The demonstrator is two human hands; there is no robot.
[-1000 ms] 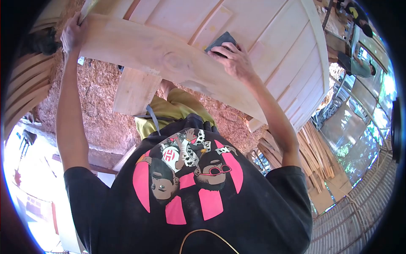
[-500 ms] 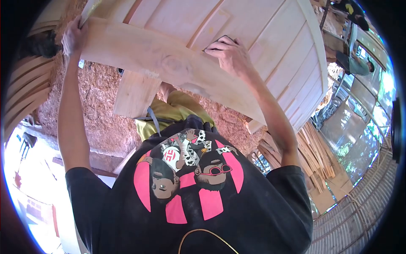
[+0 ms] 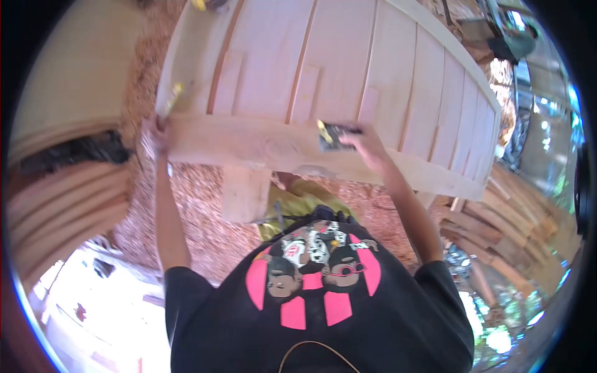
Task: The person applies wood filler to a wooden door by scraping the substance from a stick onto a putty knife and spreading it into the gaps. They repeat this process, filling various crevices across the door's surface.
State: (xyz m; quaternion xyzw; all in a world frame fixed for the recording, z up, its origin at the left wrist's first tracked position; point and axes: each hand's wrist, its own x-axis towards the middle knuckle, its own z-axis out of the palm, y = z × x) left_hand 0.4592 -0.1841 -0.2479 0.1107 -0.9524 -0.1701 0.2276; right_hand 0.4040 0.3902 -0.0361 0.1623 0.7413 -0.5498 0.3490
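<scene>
A pale wooden panel (image 3: 339, 56) with raised slats lies in front of me, and a broad plank (image 3: 233, 140) runs along its near side. My left hand (image 3: 155, 135) is closed round the left end of the plank, somewhat blurred. Just beyond its fingers is a narrow yellow piece (image 3: 176, 94). My right hand (image 3: 368, 146) grips a dark, flat sanding pad (image 3: 336, 135) with yellow marks, held over the plank near the slats. Its fingers are bent over the pad's right side.
Wood shavings (image 3: 199, 205) cover the ground, with a short board (image 3: 245, 194) jutting below the plank. Curved timbers (image 3: 74, 193) and a black object (image 3: 74, 152) lie left. Stacked planks (image 3: 497, 230) lie right. Another person (image 3: 516, 46) is at upper right.
My view has turned, so the panel looks more level and farther right. My right hand has tilted the pad, showing its flat face. My left hand stays at the plank's end.
</scene>
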